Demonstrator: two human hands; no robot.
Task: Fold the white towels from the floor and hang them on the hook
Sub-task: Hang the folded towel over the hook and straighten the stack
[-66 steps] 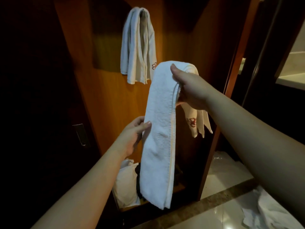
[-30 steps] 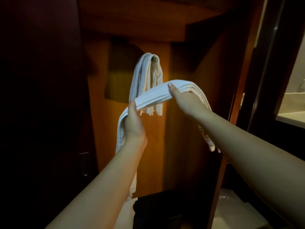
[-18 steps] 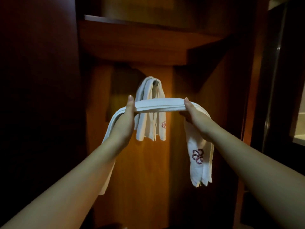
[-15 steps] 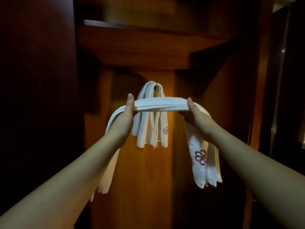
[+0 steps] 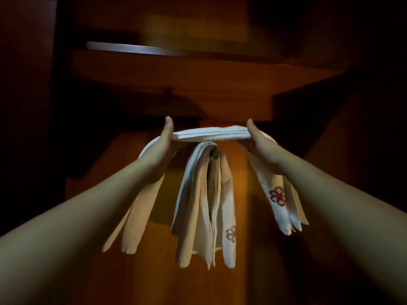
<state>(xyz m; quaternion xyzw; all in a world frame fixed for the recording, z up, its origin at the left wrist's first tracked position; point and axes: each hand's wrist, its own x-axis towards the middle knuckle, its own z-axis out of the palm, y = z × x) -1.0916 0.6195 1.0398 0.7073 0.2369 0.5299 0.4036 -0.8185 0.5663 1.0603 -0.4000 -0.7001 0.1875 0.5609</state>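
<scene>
Towel (image 5: 211,134) looks soft & light, ends drooping; left hand (image 5: 161,146) & right hand (image 5: 261,144) pinch its taut mid-span, best hold w/ hook (image 5: 213,153) below.

Dark wood shelf (image 5: 198,73) overhead w/ orange-brown wood back panel (image 5: 244,194) below, dim surroundings.

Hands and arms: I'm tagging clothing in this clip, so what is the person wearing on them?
Nothing shows. The left hand and right hand are bare, with no gloves, rings, watch or bracelets visible. Both forearms are uncovered down to the frame's edge; no sleeve is seen. The thumbnails look short and unpainted.
</scene>
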